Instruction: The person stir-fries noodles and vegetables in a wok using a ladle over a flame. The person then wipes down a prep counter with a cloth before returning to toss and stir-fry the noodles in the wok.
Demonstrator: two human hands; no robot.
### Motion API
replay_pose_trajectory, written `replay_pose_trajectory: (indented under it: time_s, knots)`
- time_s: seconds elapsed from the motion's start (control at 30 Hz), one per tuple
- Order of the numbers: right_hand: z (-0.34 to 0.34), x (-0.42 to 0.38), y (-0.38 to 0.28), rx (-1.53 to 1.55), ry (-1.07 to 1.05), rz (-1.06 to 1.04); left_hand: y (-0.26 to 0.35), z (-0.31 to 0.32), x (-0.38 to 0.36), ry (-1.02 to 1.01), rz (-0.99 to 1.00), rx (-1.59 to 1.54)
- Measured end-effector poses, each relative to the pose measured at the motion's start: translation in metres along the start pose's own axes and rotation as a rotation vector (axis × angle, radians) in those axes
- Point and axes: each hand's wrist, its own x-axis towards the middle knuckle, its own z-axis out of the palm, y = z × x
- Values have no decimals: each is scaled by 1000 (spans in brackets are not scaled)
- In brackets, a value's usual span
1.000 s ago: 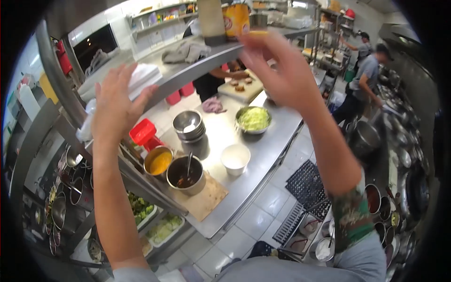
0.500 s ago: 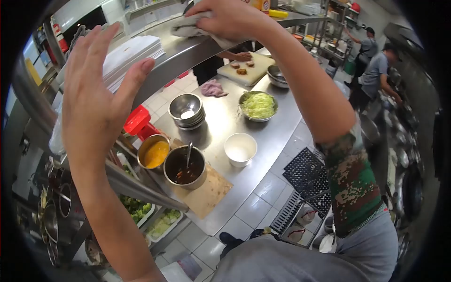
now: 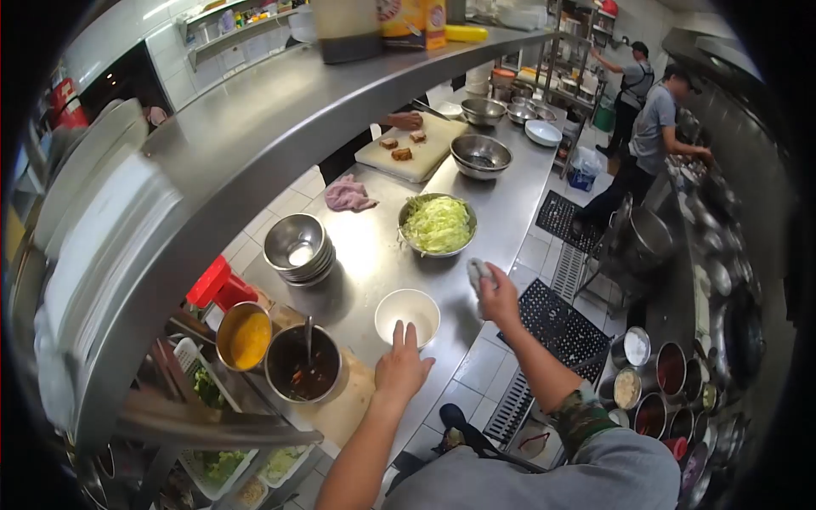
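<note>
Left hand: the person's left hand (image 3: 403, 371) reaches over the near rim of the white round bowl (image 3: 395, 308), its fingers partly spread and holding nothing visible; whether the fingertips touch the bowl cannot be told.
Right hand: the right hand (image 3: 501, 302) is closed around a crumpled grey cloth (image 3: 478, 276), near the counter's right edge, to the right of the white bowl.
White bowl: it stands upright on the stainless steel counter (image 3: 361, 293), between the dark sauce pot and the shredded greens.
Greens: pale green shredded vegetable (image 3: 438, 223) heaps up in a round steel bowl (image 3: 444, 255) beyond the white bowl.
Steel bowls: a nested stack of small steel bowls (image 3: 319, 270) stands left of the greens; a wider steel bowl (image 3: 481, 158) sits farther back.
Pots: a steel pot of dark sauce (image 3: 286, 340), with a metal utensil (image 3: 308, 336) in it, stands partly over a light brown board (image 3: 350, 395); just beside it is a steel pot of yellow-orange contents (image 3: 226, 327).
Cutting board: an off-white board (image 3: 434, 151) carries small browned pieces (image 3: 401, 154), with another person's hand (image 3: 404, 121) at its far side.
Pink cloth: a crumpled pink cloth (image 3: 349, 195) lies near that board.
Aisle: two people in grey tops (image 3: 650, 127) stand farther back on the right.
</note>
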Motion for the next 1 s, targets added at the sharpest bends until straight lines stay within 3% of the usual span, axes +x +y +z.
replay_pose_trajectory:
  time_s: [0.07, 0.1, 0.17, 0.33, 0.4, 0.57, 0.6, 0.67, 0.87, 0.93, 1.0]
  knots:
    - [35, -8, 33, -277, -34, -160, -27, 38, 9, -131, -20, 17]
    - [44, -14, 36, -266, -63, -145, -37, 47, 7, -225, -47, 23]
    - [67, -28, 27, -517, -58, -253, -25, 19, -22, -174, -87, -83]
    - [166, -21, 8, -277, -223, -298, 2, -43, -125, -128, -240, -325]
    - [220, -12, -3, -200, -236, -371, 14, -54, -157, -56, -392, -247]
    - [274, -21, -58, 149, -586, -586, 46, -56, -204, 164, -787, -296]
    - [269, -26, -63, 152, -615, -591, 52, -54, -210, 232, -889, -339]
    - [255, -32, -72, 180, -917, -713, 55, -46, -219, 255, -939, -351]
    - [124, -82, -16, 108, -1193, -858, 44, -46, -244, 242, -859, -369]
    - [85, -64, -13, 66, -1230, -931, 38, -49, -260, 303, -923, -351]
    - [66, -39, -14, 154, -1704, -744, 31, -49, -278, 321, -927, -329]
